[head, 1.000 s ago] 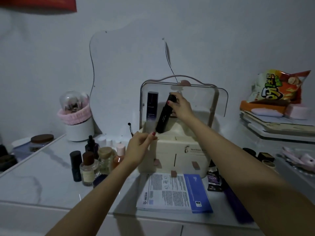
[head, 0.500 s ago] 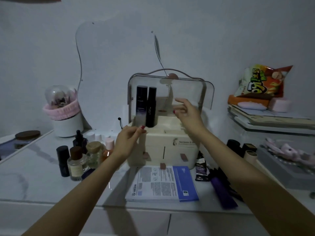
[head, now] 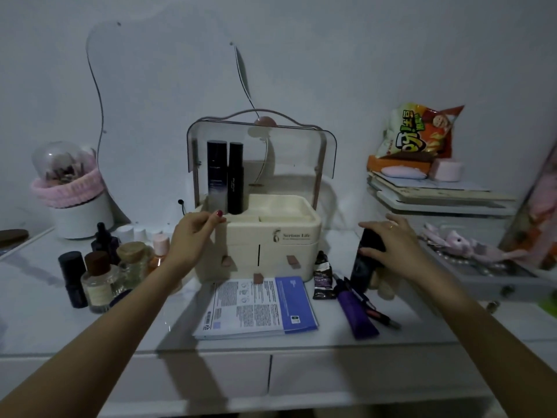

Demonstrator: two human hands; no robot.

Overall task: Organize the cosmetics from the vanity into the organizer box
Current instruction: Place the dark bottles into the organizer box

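White vanity [head: 422, 324]: organizer [head: 271, 245], lid up, two dark bottles [head: 226, 176] upright in its rear-left compartment. Leaflet [head: 256, 306] in front. Left hand [head: 193, 236] grips organizer's left rim. Right hand [head: 394, 245] curls round black bottle [head: 363, 260] standing right of organizer. Small bottles [head: 99, 270] left.

Both forearms are bare, with no sleeves showing up to the frame's lower edge. The left hand [head: 193, 236] wears dark red polish, plain on the thumbnail at the tip of the fingers. The right hand [head: 394, 245] carries a thin gold-coloured ring on one of its fingers [head: 390, 227].
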